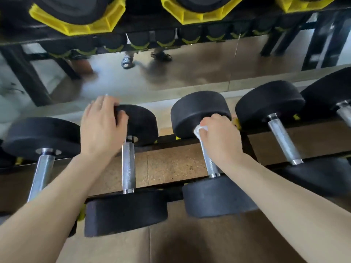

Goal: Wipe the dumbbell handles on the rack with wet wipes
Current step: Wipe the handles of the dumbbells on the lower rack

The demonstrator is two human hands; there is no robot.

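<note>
Nearest to me, two bare forearms reach forward over the lower rack (171, 194), whose black rails carry a row of black dumbbells lying front to back. I note my right hand (221, 138) curled round the far end of the knurled steel handle (209, 161) of the dumbbell right of centre, close against its far head (197, 109). A white wet wipe (198, 130) is pinched under the fingers of that hand, wrapped against the handle, with only a crumpled corner showing at the left of the knuckles. The near part of this handle is bare below the hand.

My left hand (103, 128) rests on the far head (141, 123) of the neighbouring dumbbell to the left, fingers bent over its upper rim; its handle (128, 164) lies uncovered just beside the wrist. Further dumbbells sit to either side, their handles untouched.

Beyond, a mirror (190, 69) at floor level reflects the rack and sandalled feet. Overhead, yellow cradles (76, 25) hold larger weights.
</note>
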